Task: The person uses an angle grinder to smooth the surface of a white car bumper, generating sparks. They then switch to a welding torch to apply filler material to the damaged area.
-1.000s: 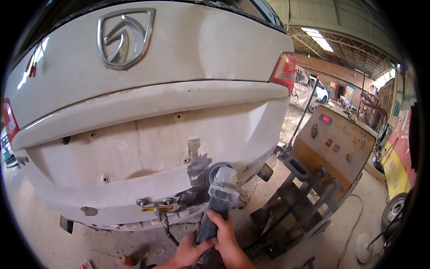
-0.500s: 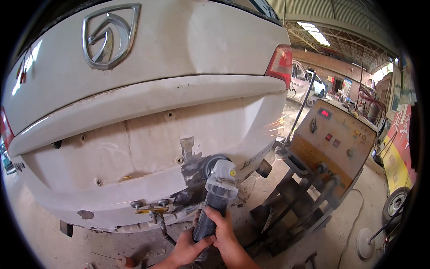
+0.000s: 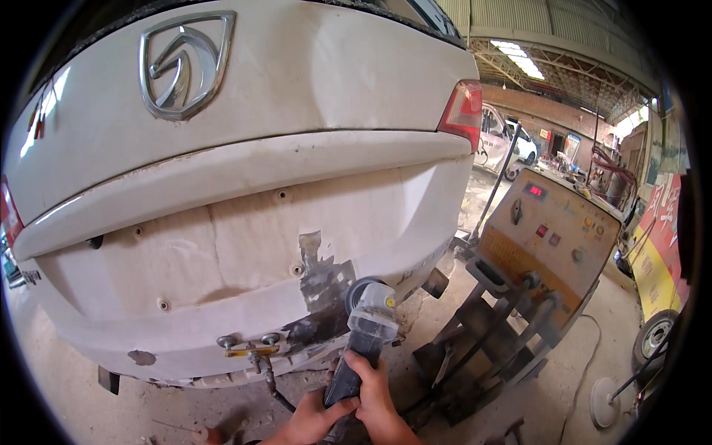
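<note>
Both my hands are wrapped around an angle grinder (image 3: 373,317) with a pale grey head and dark body. My left hand (image 3: 311,417) grips the rear of the body, low down, and my right hand (image 3: 373,387) holds it from the right side, a little higher. The round disc (image 3: 363,293) is at the right edge of a stripped, dark grey metal patch (image 3: 324,282) on the white car's rear panel (image 3: 245,252). Whether the disc touches the panel I cannot tell. Left of the grinder, a brass-coloured clamp (image 3: 252,350) with a cable sits against the car's lower edge.
A wheeled control box (image 3: 545,237) with knobs and a red display stands close on the right, cables hanging from it. A slide-hammer-like rod tool (image 3: 178,428) lies at lower left. Further right are a tyre (image 3: 656,335) and a round white base (image 3: 604,403).
The grinder and both hands have shifted slightly right and down. Sparks that flew to the right of the disc are gone. More of the bare metal patch shows.
</note>
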{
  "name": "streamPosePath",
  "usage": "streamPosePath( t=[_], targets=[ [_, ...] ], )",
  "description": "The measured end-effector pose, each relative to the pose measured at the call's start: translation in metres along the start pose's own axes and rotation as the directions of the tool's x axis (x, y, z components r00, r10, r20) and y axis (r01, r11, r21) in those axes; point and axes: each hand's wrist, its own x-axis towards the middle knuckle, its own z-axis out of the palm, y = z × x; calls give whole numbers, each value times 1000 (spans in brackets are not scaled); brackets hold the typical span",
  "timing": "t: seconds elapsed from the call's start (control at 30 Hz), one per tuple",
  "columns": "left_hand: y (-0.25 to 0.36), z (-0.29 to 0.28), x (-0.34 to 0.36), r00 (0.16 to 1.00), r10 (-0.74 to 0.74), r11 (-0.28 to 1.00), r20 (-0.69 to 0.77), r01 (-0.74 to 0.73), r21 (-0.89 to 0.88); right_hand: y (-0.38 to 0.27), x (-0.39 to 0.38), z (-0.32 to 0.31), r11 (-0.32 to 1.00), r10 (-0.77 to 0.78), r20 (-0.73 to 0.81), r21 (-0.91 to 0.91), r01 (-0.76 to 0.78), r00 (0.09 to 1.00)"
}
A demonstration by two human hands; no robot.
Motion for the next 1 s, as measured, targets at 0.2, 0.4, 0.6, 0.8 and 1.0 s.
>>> streamPosePath(
  t=[0.2, 0.4, 0.6, 0.8, 1.0],
  targets=[
    [14, -1, -6, 1000, -25, 999, -18, 24, -21, 0, 3, 3, 1000, -9, 71, -14, 10, 997],
    [4, -1, -14, 1000, 5, 996, -27, -7, -84, 14, -1, -5, 1000, 3, 49, -30, -2, 999],
    [-14, -8, -14, 999, -40, 999, -1, 40, -23, 25, -3, -7, 999, -4, 20, -36, 5, 1000],
    [0, -10, -12, 999, 32, 997, -34, -35, -71, 8, -2, 10, 999, 12, 94, -36, -9, 995],
    [11, -3, -15, 999, -35, 999, 34, 35, 9, 6, -7, 2, 997, 36, 13, 71, -36, 999]
  ],
)
